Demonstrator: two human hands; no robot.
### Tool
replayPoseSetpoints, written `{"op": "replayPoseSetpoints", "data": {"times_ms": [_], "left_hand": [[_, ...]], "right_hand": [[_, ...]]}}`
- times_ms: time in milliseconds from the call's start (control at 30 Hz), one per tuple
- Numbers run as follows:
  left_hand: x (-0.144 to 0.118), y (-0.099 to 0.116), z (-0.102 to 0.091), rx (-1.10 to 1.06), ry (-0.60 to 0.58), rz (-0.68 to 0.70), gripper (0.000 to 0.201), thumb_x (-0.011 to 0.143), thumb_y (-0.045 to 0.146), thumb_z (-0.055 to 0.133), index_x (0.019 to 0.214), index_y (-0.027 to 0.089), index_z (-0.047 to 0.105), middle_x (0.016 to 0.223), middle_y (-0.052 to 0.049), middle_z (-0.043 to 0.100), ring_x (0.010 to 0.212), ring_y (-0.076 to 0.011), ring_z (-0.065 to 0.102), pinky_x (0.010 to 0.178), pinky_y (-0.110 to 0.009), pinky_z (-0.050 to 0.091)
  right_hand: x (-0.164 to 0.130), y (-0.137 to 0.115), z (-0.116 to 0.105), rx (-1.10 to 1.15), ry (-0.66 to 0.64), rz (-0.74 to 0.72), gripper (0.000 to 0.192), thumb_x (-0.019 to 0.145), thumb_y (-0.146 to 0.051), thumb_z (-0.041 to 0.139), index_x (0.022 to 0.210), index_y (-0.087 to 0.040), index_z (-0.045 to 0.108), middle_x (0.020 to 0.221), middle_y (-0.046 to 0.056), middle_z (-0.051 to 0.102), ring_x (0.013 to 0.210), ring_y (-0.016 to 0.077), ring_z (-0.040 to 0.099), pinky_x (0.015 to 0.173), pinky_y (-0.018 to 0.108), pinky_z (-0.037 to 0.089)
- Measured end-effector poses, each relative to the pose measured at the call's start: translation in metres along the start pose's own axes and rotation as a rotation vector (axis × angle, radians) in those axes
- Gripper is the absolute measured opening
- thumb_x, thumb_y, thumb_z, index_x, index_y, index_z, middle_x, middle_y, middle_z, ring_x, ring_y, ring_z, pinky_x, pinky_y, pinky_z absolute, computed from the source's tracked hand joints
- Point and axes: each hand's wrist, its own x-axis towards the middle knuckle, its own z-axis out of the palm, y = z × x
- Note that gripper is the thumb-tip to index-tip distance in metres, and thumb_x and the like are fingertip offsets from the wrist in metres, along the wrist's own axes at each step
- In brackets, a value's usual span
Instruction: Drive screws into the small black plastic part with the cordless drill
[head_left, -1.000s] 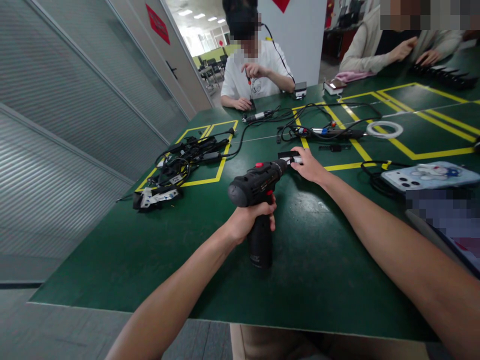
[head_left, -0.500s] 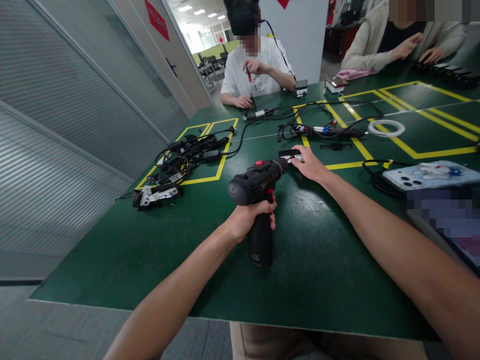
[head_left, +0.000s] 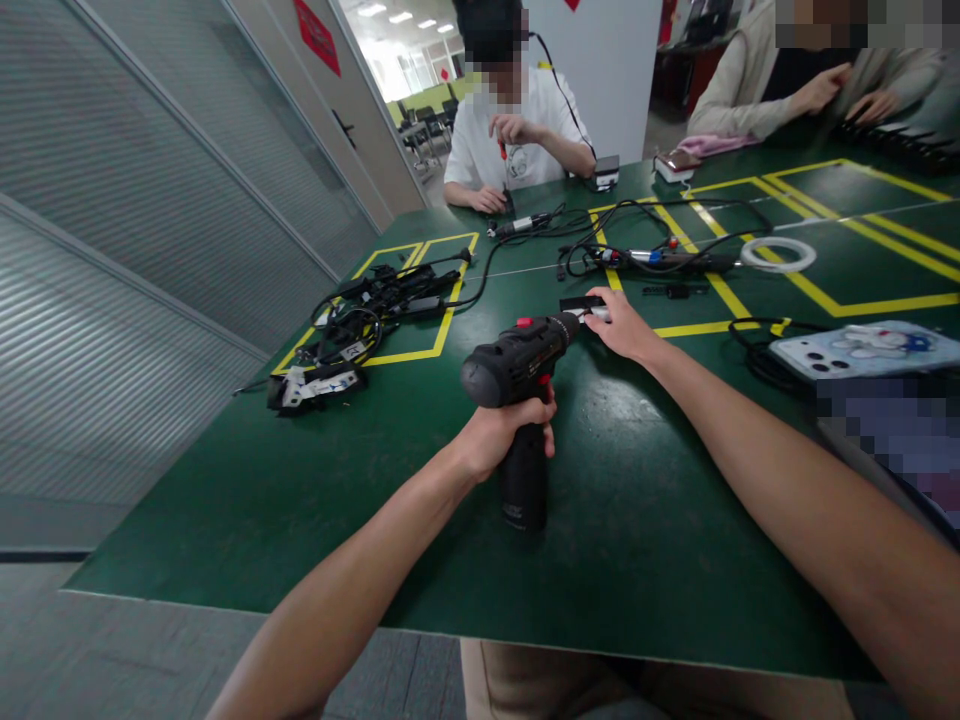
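Note:
My left hand (head_left: 502,432) grips the handle of a black cordless drill (head_left: 517,365) with a red button on top. The drill's base rests near the green table (head_left: 262,500) and its nose points away from me. My right hand (head_left: 621,325) lies just past the drill's nose, fingers closed on a small black and white part (head_left: 581,305) held down on the table. The drill tip meets that part; the contact itself is hidden by my fingers.
A tangle of black cables and adapters (head_left: 367,305) lies at the left. More cables and a pen-like tool (head_left: 660,262) lie beyond my right hand, with a white ring (head_left: 784,254). A phone (head_left: 862,348) sits at the right. Two people sit at the far side.
Both hands and the drill hold the same pose. Only the camera has shifted a little, moving the scene slightly right and up.

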Motion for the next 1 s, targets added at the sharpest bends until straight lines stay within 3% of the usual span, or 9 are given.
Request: {"op": "replayPoseSetpoints", "data": {"times_ms": [1000], "left_hand": [[0.0004,0.0,-0.0007,0.002,-0.014,0.003,0.021,0.071,0.023,0.062,0.088,0.015,0.053,0.073,0.002,0.055,0.05,-0.0111,0.058,0.054,-0.027,0.045]], "right_hand": [[-0.0015,-0.0041,-0.0011,-0.022,-0.001,0.006,0.041,0.084,-0.033,0.057,0.124,-0.025,0.052,0.121,0.011,0.05,0.113,0.0276,0.054,0.102,0.048,0.043]]}}
